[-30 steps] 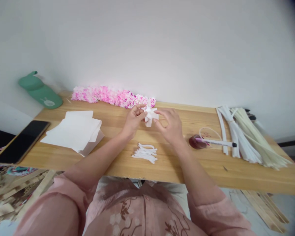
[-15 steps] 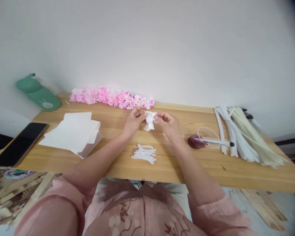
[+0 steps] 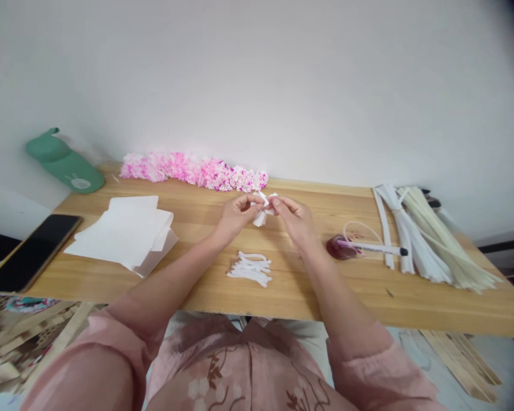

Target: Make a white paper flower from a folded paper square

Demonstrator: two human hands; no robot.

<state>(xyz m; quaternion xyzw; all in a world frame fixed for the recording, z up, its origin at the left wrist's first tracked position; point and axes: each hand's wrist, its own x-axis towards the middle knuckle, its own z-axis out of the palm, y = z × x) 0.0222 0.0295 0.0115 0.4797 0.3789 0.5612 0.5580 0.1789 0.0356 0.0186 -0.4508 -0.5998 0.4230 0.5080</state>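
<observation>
While both forearms [image 3: 188, 262] stretch toward the far side, the left hand [image 3: 235, 216] and right hand [image 3: 294, 221] pinch a splayed white piece [image 3: 260, 218] between closed fingers [image 3: 247, 201] over the middle of the worktop [image 3: 205, 288]. A pale rabbit-like emblem [image 3: 80, 183] marks the bottle [image 3: 66, 164] at far left; a ruffled pink garland [image 3: 188, 169] lies far, thin white strips [image 3: 249, 269] near.

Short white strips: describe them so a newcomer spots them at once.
On the wooden table, look between the person's two forearms. The short white strips lie there in a small pile, far shorter than the long white strips bundled at the table's right.
</observation>
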